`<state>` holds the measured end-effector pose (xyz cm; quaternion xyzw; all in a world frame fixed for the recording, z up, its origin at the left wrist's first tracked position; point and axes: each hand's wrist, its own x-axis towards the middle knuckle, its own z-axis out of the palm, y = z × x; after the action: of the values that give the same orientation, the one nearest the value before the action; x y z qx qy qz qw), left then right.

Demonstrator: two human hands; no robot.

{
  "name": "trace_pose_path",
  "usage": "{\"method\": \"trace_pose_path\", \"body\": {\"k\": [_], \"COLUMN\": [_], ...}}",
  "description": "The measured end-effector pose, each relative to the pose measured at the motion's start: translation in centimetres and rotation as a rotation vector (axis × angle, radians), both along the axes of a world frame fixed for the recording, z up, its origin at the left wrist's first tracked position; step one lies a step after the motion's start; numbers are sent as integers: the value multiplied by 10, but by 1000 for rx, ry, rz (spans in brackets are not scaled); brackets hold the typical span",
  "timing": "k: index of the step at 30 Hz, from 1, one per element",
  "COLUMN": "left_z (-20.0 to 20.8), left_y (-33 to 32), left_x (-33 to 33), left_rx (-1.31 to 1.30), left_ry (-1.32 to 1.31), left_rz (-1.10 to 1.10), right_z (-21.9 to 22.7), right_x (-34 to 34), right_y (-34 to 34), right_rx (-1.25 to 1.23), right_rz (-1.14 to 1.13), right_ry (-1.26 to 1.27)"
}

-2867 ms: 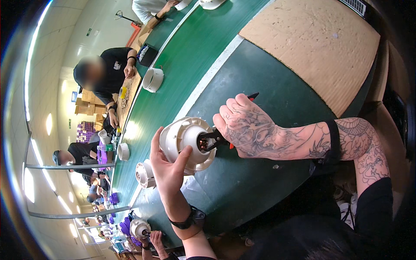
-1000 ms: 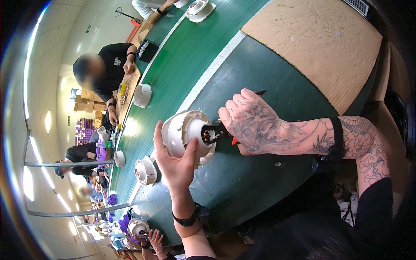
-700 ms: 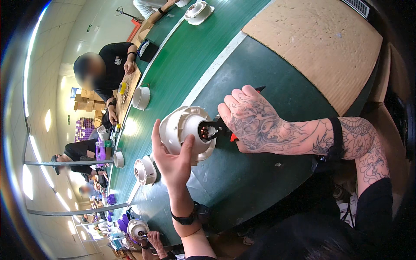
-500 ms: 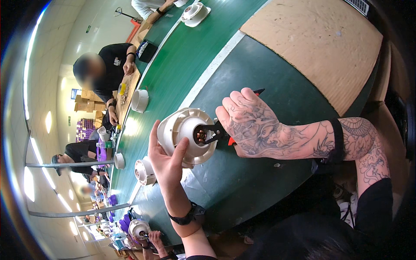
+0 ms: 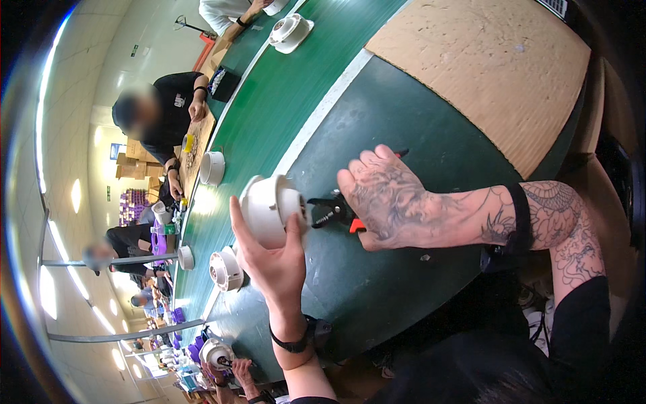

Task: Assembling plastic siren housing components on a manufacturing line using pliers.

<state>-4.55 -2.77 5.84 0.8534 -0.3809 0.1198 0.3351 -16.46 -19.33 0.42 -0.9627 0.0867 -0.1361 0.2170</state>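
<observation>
My left hand [image 5: 272, 262] grips a round white plastic housing [image 5: 266, 212] around its side, fingers on the far side and thumb on the near side. The housing is tilted so that its open end, with a dark centre, faces right. In my tattooed right hand [image 5: 390, 198] is a pair of pliers [image 5: 330, 212] with black toothed jaws and red-and-black handles, my fist closed around them. The jaws are parted and sit just right of the housing's opening. A small gap seems to lie between the two, though the housing's edge is blurred.
Beyond the green table [image 5: 417, 289] runs a green conveyor belt [image 5: 269, 121]. It carries another white housing [image 5: 291, 32] and a white ring [image 5: 212, 168]. One more housing [image 5: 227, 269] stands left of my left hand. A cardboard sheet [image 5: 484, 67] covers the far right. Co-workers sit along the belt.
The plier jaws were inside the housing's opening and are now outside it. My left hand has turned the housing, so its opening points more to the right.
</observation>
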Motion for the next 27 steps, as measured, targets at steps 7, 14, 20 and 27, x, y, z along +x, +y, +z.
{"method": "trace_pose_path", "body": {"k": [7, 14, 20, 27], "left_z": [8, 9, 11, 6], "left_y": [29, 26, 23, 18], "left_x": [51, 47, 31, 25], "left_rx": [-255, -264, -203, -180], "left_ry": [644, 805, 723, 649], "left_rz": [-153, -217, -216, -197], "right_z": [1, 11, 13, 8], "right_x": [5, 2, -3, -2], "right_y": [3, 1, 7, 8], "right_rx": [-200, -262, -431, -500], "right_rz": [-8, -11, -24, -74], "right_ry": [-123, -169, -147, -81]}}
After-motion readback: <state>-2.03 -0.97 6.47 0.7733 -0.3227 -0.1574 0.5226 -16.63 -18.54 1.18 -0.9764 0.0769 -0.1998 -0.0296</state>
